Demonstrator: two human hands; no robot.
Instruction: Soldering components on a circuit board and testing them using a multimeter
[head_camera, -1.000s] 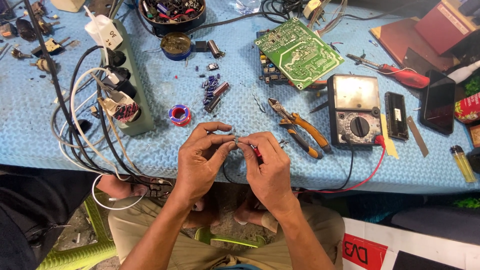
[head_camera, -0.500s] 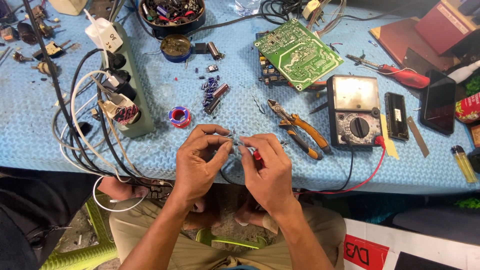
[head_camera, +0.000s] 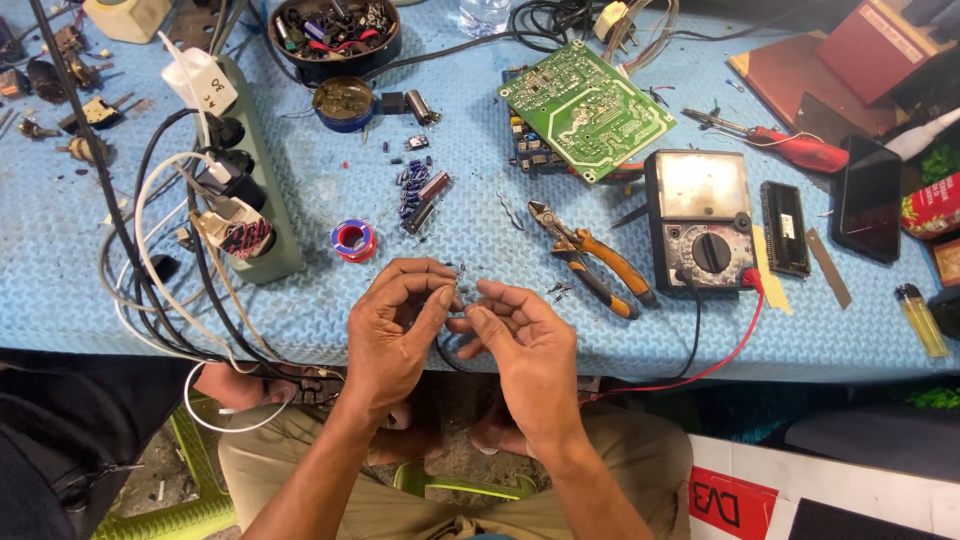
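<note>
The left hand (head_camera: 400, 325) and right hand (head_camera: 520, 340) met over the near edge of the blue worktop (head_camera: 420, 300), fingertips pinched narrow together on a small dark component (head_camera: 461, 293) with thin leads; its exact kind was too small to tell. Orange-handled cutters (head_camera: 590, 260) lay just right of the hands, beside an analogue multimeter (head_camera: 700, 215) with red and black leads. A green circuit board (head_camera: 585, 105) sat farther back. A red solder spool (head_camera: 353, 240) lay left, near the power strip (head_camera: 250, 190).
</note>
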